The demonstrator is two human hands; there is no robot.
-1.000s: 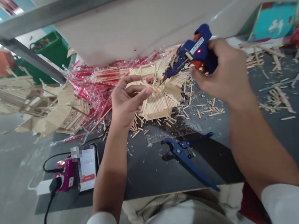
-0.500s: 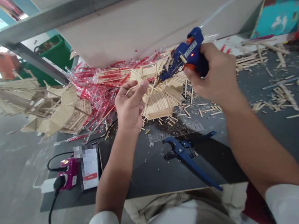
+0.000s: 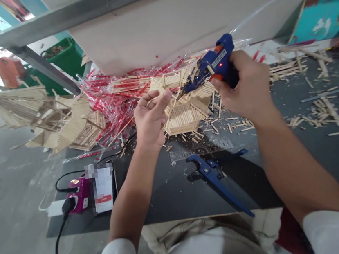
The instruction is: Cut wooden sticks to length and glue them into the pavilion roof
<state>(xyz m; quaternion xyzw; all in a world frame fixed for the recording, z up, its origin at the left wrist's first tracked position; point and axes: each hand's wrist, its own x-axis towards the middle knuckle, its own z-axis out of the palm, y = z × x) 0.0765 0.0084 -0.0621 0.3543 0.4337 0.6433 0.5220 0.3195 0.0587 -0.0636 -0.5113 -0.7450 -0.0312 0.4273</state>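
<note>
Far left: a heap of pale stick-built panels and frames (image 3: pixel 41 118) is noted. A drift of red-and-clear plastic wrappers (image 3: pixel 110 97) lies beside it. At the near left, a magenta plug-in adaptor with a black cable (image 3: pixel 77 195) is laid on the black counter (image 3: pixel 172 196).

The left hand (image 3: pixel 150 119) is raised palm-up. Its fingertips are drawn together on what appears to be a thin pale wooden stick (image 3: pixel 154 100). The stick is small, so the pinch is judged, not confirmed. Its long axis is read as roughly left to right, with the right end toward the nozzle.

Behind and between the hands, a hexagonal model of glued wooden sticks (image 3: pixel 183 119) rests on the counter.

The right hand (image 3: pixel 247 86) is clamped on the grip of a blue hot-glue gun with an orange trigger (image 3: pixel 212 62); its red lamp is lit. The gun's axis slopes from upper right to lower left. The nozzle tip is held just right of the left fingertips, and contact cannot be told. The hands are apart.

Toward the near edge, a blue-handled cutter (image 3: pixel 215 177) lies untouched. Right: scattered stick offcuts (image 3: pixel 318 108).
</note>
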